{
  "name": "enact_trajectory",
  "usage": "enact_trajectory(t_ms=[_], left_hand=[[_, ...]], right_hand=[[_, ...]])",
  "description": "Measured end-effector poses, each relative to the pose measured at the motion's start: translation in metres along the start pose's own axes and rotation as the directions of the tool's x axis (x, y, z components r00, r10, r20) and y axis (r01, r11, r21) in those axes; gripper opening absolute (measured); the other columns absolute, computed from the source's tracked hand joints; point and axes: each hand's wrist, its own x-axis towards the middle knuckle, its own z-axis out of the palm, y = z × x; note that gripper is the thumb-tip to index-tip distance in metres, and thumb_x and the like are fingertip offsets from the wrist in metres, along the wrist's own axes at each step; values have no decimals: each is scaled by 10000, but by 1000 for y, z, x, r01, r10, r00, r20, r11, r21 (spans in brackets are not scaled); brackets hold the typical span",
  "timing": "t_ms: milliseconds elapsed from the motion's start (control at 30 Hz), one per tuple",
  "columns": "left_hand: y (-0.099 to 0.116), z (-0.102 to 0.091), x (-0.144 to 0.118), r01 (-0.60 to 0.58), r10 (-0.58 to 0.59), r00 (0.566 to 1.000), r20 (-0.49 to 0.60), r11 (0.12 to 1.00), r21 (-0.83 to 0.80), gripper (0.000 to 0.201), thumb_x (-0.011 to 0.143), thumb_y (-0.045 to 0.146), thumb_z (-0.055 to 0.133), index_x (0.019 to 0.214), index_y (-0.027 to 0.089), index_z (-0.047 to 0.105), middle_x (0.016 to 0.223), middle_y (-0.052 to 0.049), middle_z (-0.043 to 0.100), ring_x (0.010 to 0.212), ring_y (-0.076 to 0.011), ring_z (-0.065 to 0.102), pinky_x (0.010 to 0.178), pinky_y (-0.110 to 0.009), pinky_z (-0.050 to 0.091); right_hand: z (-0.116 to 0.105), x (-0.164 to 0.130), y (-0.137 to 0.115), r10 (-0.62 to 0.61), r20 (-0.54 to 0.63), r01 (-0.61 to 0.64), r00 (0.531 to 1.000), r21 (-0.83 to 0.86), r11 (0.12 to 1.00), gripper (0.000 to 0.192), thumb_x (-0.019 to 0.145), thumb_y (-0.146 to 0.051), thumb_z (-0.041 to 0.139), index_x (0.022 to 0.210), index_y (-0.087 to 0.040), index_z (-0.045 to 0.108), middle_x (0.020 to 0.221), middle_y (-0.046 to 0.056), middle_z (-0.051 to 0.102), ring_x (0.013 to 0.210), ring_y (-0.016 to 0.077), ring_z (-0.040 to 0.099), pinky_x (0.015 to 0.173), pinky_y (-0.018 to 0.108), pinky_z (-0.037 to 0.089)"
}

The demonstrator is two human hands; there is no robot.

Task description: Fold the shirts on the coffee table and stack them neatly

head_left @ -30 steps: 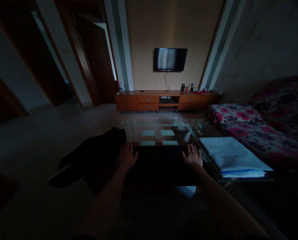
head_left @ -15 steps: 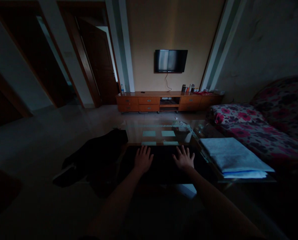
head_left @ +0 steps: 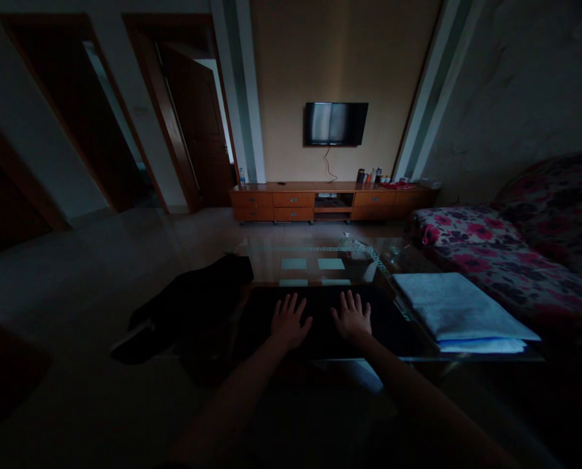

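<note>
In the dim room a dark folded cloth (head_left: 393,322) lies flat on the near end of a glass coffee table (head_left: 310,257). My left hand (head_left: 290,320) rests palm down on its middle, fingers spread. My right hand (head_left: 353,315) lies flat beside it, a small gap between the two, fingers also apart. Neither hand grips anything. A second dark garment (head_left: 193,299) hangs crumpled over the table's left edge.
A stack of folded pale cloths (head_left: 459,312) sits on the table's right side. A floral sofa (head_left: 510,254) stands to the right. A wooden TV cabinet (head_left: 330,202) and wall TV (head_left: 336,123) are at the far wall; open doorways are on the left.
Both hands slid inward over the dark cloth, from its left and right edges to its middle, until they lie close together. The view tilted slightly.
</note>
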Motion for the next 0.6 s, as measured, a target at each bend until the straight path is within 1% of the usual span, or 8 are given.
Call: enact_trajectory(t_ms=[67, 167, 233, 300, 400, 467, 533, 600], left_hand=[[6, -5, 2, -50, 50, 998, -26, 999, 7, 702, 981, 614, 337, 1567, 231, 396, 1674, -101, 286, 1557, -314, 202, 1258, -553, 132], [18, -6, 3, -192, 192, 981, -38, 981, -18, 667, 990, 506, 363, 1568, 175, 379, 1668, -104, 303, 1556, -266, 214, 1277, -493, 119], [23, -2, 3, -229, 230, 973, 4, 972, -48, 619, 994, 406, 354, 1560, 158, 385, 1662, -102, 318, 1552, -247, 230, 1277, -478, 139], [25, 2, 5, -209, 214, 974, 73, 975, -72, 597, 987, 351, 352, 1546, 149, 406, 1657, -103, 328, 1551, -256, 234, 1269, -496, 170], [19, 1, 13, -195, 208, 970, 125, 975, -110, 559, 988, 332, 350, 1515, 176, 449, 1628, -86, 391, 1508, -249, 333, 1236, -465, 275], [12, -3, 23, -176, 185, 981, 64, 977, -121, 532, 997, 306, 327, 1493, 186, 476, 1587, -82, 456, 1439, -216, 438, 1200, -390, 342], [4, -6, 32, -124, 122, 992, -22, 987, -99, 534, 1001, 293, 314, 1492, 158, 475, 1578, -100, 463, 1426, -211, 451, 1198, -362, 339], [-3, -3, 38, -75, 72, 996, -50, 995, -65, 566, 998, 323, 340, 1521, 129, 437, 1618, -118, 401, 1487, -241, 368, 1231, -398, 284]], right_hand=[[-3, -2, -9, -36, -61, 34, 998, -34, 999, 736, 1006, -534, 304, 1618, -126, 278, 1703, 139, 125, 1566, 349, 81, 1224, 603, -7], [-4, -7, -27, -209, -109, 203, 972, -64, 977, 687, 1007, -446, 339, 1622, -148, 272, 1710, 116, 74, 1575, 306, 63, 1241, 556, -9], [-4, -9, -37, -344, -52, 342, 938, -43, 939, 675, 997, -345, 358, 1638, -184, 220, 1714, 81, 60, 1579, 276, 65, 1253, 506, 59], [-6, -8, -45, -421, 36, 420, 907, 11, 907, 694, 976, -272, 378, 1643, -202, 199, 1712, 69, 100, 1574, 274, 106, 1246, 465, 144], [-14, -3, -50, -407, 94, 399, 909, 93, 912, 639, 989, -294, 363, 1620, -215, 290, 1677, 90, 267, 1525, 291, 276, 1198, 456, 261], [-20, 3, -52, -350, 43, 342, 936, 124, 931, 590, 1020, -358, 316, 1591, -215, 357, 1643, 106, 350, 1467, 280, 379, 1163, 444, 308], [-22, 10, -53, -308, -12, 307, 951, 130, 943, 611, 1032, -435, 298, 1593, -199, 351, 1653, 110, 325, 1486, 268, 343, 1185, 432, 269], [-19, 16, -54, -304, 7, 301, 953, 118, 946, 678, 1024, -515, 311, 1619, -191, 285, 1695, 94, 209, 1554, 261, 185, 1237, 437, 145]])
